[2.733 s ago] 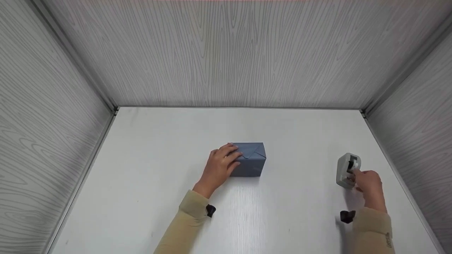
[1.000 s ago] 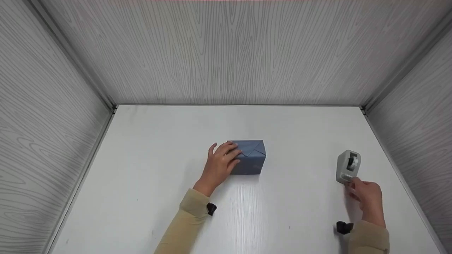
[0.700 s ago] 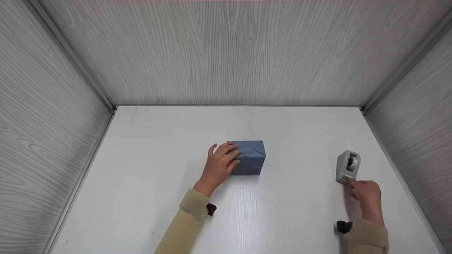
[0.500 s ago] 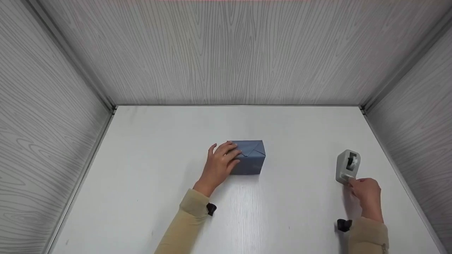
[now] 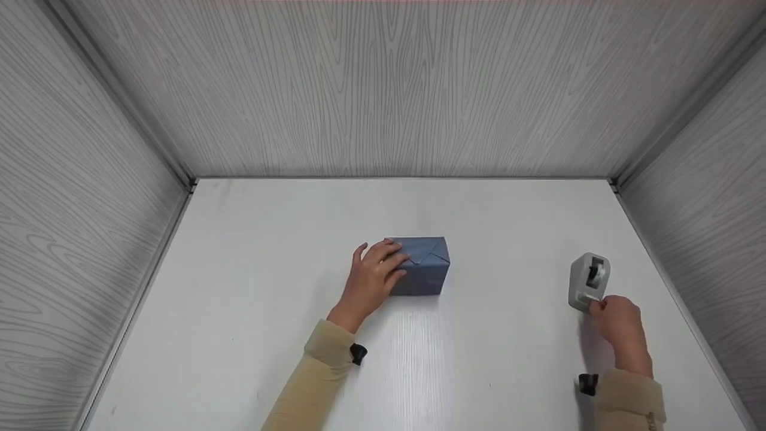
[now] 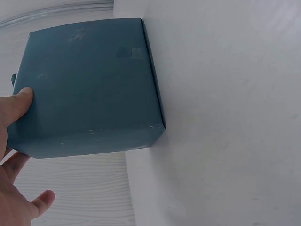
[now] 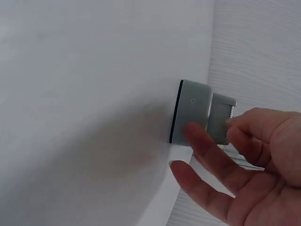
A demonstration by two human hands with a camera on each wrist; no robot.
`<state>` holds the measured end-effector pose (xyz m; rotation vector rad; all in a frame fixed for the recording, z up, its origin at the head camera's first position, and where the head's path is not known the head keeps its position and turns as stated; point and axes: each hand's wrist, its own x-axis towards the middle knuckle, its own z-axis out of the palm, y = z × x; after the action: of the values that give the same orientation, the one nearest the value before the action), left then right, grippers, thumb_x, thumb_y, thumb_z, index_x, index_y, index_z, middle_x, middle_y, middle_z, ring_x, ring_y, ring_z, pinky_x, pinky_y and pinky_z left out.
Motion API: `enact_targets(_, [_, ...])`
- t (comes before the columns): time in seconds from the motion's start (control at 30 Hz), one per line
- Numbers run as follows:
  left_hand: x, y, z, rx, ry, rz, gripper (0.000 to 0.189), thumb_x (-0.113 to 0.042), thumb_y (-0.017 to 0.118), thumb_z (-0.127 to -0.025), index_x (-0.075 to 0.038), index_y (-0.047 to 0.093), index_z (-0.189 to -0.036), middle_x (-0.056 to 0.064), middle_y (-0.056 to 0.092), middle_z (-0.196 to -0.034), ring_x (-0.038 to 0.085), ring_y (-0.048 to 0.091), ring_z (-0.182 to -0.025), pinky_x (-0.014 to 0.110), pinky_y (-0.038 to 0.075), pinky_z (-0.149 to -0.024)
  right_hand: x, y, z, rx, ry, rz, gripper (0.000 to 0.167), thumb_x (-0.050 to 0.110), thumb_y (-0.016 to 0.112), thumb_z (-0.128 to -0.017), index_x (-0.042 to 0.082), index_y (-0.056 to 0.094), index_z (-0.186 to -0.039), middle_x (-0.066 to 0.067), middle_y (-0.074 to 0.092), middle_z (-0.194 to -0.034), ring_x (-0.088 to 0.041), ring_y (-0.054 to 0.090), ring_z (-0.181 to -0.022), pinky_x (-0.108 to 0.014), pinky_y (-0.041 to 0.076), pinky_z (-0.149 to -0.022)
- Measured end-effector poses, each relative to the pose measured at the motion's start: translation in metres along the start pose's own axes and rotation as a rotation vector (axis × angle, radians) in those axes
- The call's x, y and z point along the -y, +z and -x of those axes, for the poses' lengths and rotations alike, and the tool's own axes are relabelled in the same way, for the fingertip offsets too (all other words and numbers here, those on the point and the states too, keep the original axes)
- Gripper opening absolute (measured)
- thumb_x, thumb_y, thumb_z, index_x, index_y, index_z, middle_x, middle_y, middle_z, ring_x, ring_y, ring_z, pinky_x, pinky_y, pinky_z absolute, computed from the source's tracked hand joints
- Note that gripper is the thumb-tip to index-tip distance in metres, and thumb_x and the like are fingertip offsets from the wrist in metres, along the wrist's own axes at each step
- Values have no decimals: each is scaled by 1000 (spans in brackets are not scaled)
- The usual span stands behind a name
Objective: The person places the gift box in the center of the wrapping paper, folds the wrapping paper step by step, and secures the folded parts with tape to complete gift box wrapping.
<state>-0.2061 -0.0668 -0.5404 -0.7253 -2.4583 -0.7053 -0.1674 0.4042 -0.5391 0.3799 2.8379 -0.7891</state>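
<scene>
A box wrapped in blue-grey paper [image 5: 422, 278], with folded flaps on its top, stands mid-table. My left hand [image 5: 366, 284] grips its left end, the thumb [image 6: 22, 104] on the near side and fingers over the top; one finger sticks out free. A grey tape dispenser [image 5: 579, 281] with a roll of clear tape [image 5: 599, 274] stands on the right. At its toothed front end my right hand [image 5: 621, 323] pinches the tape's end between thumb and forefinger. The other fingers [image 7: 202, 186] spread loosely beside the dispenser's front. The tape itself is barely visible.
The white table [image 5: 287, 239] has grey wood-grain panels [image 5: 383, 90] at the back and on both sides. A small patch like tape [image 6: 130, 52] shows on the box's near side. Black wrist cameras [image 5: 358, 354] sit at both cuffs.
My right hand has moved from the roll toward the dispenser's front end, and its thumb and forefinger now pinch there. The box and left hand have hardly moved, though one left finger has lifted.
</scene>
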Motion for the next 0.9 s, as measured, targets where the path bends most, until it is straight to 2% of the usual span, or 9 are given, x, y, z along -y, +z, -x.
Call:
enact_targets(0.1, [0,-1,0,-1,-6,1,27,-24,72,-91,-17,72,-117,4,62,-128,24,50,-128,59,34,-103,-4,2,1,25,-3,-24,30,11,45,-93,8,44,-63,-2,46,-60,-18,46,-59,-32,40,-52])
enact_targets(0.23, [0,-1,0,-2,-2,7,27,-25,71,-91,-17,72,-117,4,62,-128,24,50,-128,59,34,-103,-3,0,5,33,26,-32,31,16,46,-96,2,52,-68,-5,52,-64,-21,50,-64,-33,41,-54])
enact_targets(0.33, [0,0,0,-3,2,16,28,-25,72,-91,-16,72,-117,5,62,-127,25,50,-127,59,34,-102,4,-3,9,38,51,-34,37,23,44,-100,-5,59,-80,-9,57,-71,-25,53,-69,-34,42,-57])
enact_targets(0.5, [0,0,0,-1,1,26,28,-24,72,-91,-15,72,-117,5,62,-127,25,50,-128,59,35,-102,25,-3,17,73,41,-89,51,37,42,-102,-10,60,-106,-22,65,-92,-34,58,-86,-40,46,-67])
enact_targets(0.63, [-1,-1,0,7,-5,24,28,-25,71,-91,-15,72,-118,6,62,-128,25,49,-128,59,35,-101,49,5,24,105,-44,-168,51,41,46,-102,-8,58,-110,-25,66,-106,-38,63,-99,-41,50,-74])
enact_targets(0.8, [-1,-1,0,17,-16,29,28,-25,71,-91,-15,72,-118,6,62,-128,24,49,-129,58,36,-102,86,28,30,176,-242,-330,37,34,55,-101,-3,58,-108,-20,62,-106,-29,66,-97,-39,53,-82])
enact_targets(0.9, [-1,-1,0,21,-19,26,29,-25,71,-91,-15,72,-118,5,61,-129,24,49,-129,57,36,-102,111,44,34,247,-358,-422,27,25,59,-100,0,59,-109,-19,61,-103,-25,67,-93,-36,54,-80])
